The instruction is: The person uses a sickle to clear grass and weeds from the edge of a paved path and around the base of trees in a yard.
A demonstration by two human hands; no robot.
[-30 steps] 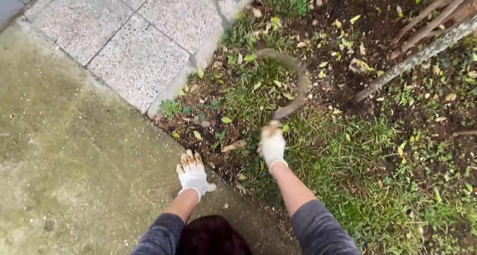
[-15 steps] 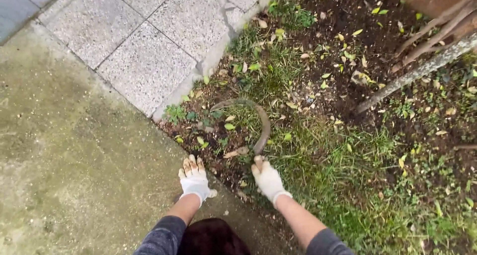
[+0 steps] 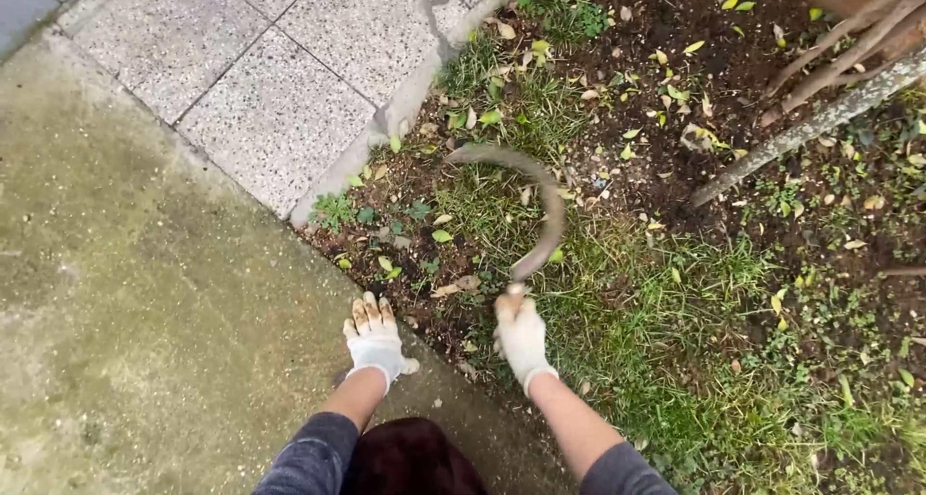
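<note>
Item: sickle [image 3: 540,191], curved blade, dull brown-grey, blurred along its arc so the edge and point cannot be made out with certainty. Position: held low over the grass patch [image 3: 502,206] beside the paving, the arc sweeping up and left from the handle, its far end near the kerb [image 3: 386,128]; whether the blade touches the grass cannot be told. Held by: right hand [image 3: 521,336], in a soiled white glove, clenched about the short handle at the blade's base, wrist turned so the curve faces the tuft, a hold that suits hooking stems from the side. Counterpart: left hand [image 3: 372,336], also gloved in white with dirt-stained fingertips, flat and spread on the concrete slab [image 3: 145,292] at its edge, grasping nothing; it appears to serve as a prop for the person leaning forward, and lies well apart from the blade. Surroundings: speckled paving slabs [image 3: 280,90] at upper left, meeting the bed along the kerb; dark bare soil [image 3: 666,61] strewn with small yellow and green fallen leaves at upper right; thin leaning branches [image 3: 820,119] crossing the top right corner; thicker green grass [image 3: 694,360] at lower right. Grey sleeves are pushed up both forearms.
</note>
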